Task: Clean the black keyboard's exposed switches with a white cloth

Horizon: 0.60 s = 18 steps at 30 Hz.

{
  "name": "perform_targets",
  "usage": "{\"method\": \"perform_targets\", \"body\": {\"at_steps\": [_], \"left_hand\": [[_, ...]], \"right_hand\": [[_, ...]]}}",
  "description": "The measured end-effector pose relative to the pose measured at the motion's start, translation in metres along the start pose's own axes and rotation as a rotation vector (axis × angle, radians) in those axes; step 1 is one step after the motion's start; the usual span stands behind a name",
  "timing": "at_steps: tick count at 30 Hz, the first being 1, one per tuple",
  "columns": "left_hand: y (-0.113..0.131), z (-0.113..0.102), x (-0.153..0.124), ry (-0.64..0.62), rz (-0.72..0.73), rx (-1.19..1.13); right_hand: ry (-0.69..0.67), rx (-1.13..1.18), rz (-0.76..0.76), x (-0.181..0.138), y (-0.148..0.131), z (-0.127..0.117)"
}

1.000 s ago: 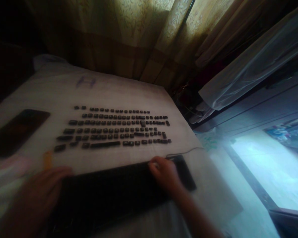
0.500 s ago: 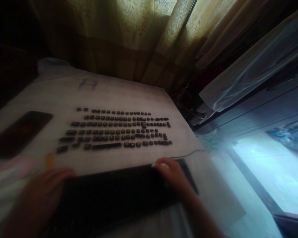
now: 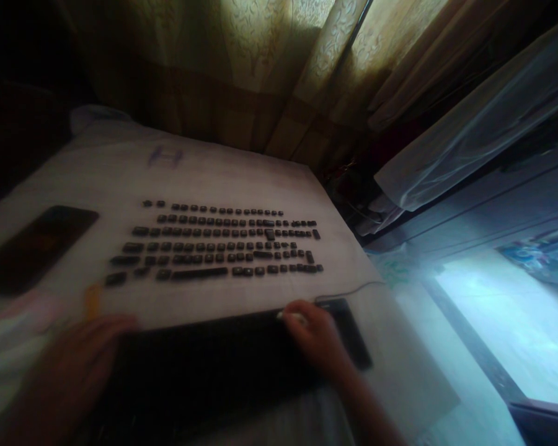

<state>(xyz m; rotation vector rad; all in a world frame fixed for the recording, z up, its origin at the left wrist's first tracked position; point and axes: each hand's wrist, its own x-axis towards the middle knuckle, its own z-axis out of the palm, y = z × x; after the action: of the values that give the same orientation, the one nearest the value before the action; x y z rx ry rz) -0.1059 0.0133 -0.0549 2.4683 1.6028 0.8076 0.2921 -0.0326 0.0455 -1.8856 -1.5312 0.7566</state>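
Across the front of the table lies a dark keyboard base (image 3: pixel 204 365), with its surface too dark to make out. My left hand (image 3: pixel 84 359) grips its left end, blurred, fingers over the far corner. Pinched in my right hand (image 3: pixel 314 331) is a small white piece (image 3: pixel 291 316), perhaps cloth or cotton, touching the far edge of the base right of centre. Beyond the base, loose black keycaps are laid out in several rows, with a long space bar keycap (image 3: pixel 199 273) in the nearest row.
A dark phone (image 3: pixel 39 248) lies on the left of the white-covered table (image 3: pixel 242 179). Close to my left hand is a small orange-yellow item (image 3: pixel 92 301). A thin cable (image 3: pixel 348 291) runs behind the base's right end. Patterned curtains (image 3: pixel 255 56) hang behind the table.
My right hand has slid a little left along the far edge of the keyboard base with the white piece, uncovering more of its right end. My left hand stays in place.
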Motion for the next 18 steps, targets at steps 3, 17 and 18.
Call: {"method": "perform_targets", "body": {"at_steps": [3, 17, 18], "left_hand": [[0.002, -0.002, -0.001, 0.009, 0.011, 0.010], [0.032, -0.024, 0.023, 0.083, 0.146, 0.057], [0.034, -0.025, 0.024, 0.091, 0.148, 0.061]], "right_hand": [[0.014, -0.106, -0.101, -0.001, 0.001, 0.006], [-0.301, -0.710, -0.440, 0.010, -0.010, -0.007], [-0.332, -0.727, -0.435, 0.012, -0.013, -0.008]]}}
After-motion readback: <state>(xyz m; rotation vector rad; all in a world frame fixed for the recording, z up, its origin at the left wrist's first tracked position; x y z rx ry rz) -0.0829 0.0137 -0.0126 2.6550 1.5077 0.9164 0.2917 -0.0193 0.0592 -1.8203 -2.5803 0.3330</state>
